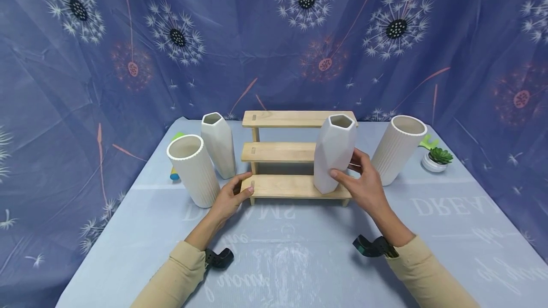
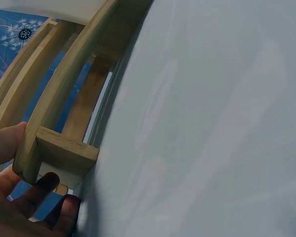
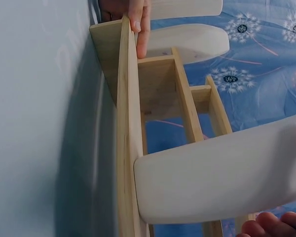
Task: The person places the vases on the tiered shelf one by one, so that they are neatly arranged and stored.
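Observation:
A three-tier wooden display stand [image 1: 280,185] is in the middle of the table. My left hand [image 1: 231,197] grips the left end of its lowest board, thumb on top and fingers below in the left wrist view. On the right part of that board stands a white faceted vase [image 1: 334,153], its base against the board [image 3: 132,123] in the right wrist view. My right hand [image 1: 364,182] holds this vase from the right, thumb on the near side and fingers round the back, partly hidden by the vase.
Left of the stand are a ribbed white vase [image 1: 194,172] and another faceted white vase [image 1: 220,146]. A second ribbed vase [image 1: 398,151] stands close behind my right hand. Farther right is a small potted succulent [image 1: 436,159] beside a green object [image 1: 429,142].

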